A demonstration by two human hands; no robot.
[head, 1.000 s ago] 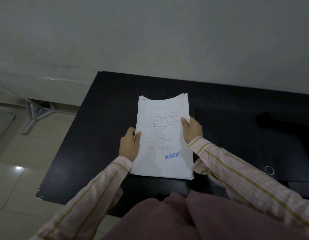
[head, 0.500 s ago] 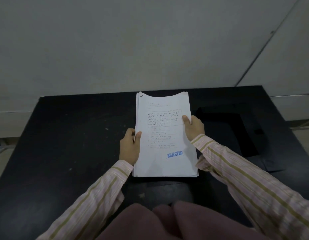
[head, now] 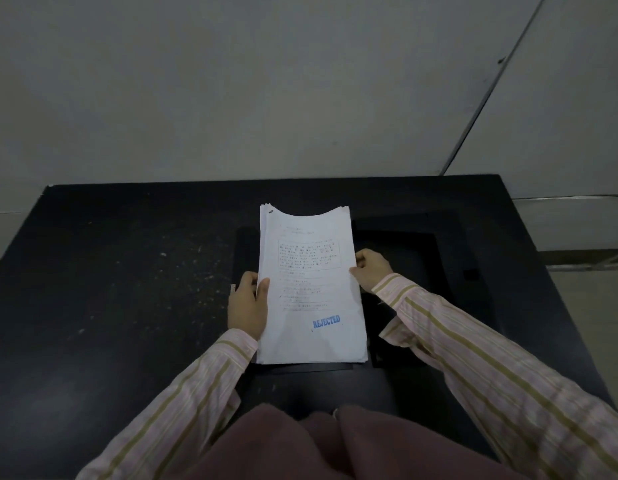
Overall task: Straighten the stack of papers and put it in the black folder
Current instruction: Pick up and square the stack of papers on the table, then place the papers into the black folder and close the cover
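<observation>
Compared with half a second earlier, the stack of papers [head: 311, 289] had come to stand over the open black folder [head: 404, 258], which lay on the black table [head: 110, 289]. The bottom edge of the stack now rested on the near part of the folder, and the folder's dark panels were visible just to the left and to the right of the sheets. The view had also turned a little, so more of the table was seen. In my judgement this meant the straightening was nearly finished and the papers were ready to be laid down inside the folder.

The left hand [head: 248, 304] was closed around the left edge of the stack, with the thumb on the front page and the other fingers hidden behind. The right hand [head: 371, 268] gripped the right edge at a slightly higher place, its fingers curled on the border of the sheets. Both hands were grasping the stack, not released. The upper left corner showed several sheet edges a little stepped, so the pile was perhaps not fully even. The top page carried a blue stamp REJECTED [head: 326, 321] near its lower part
</observation>
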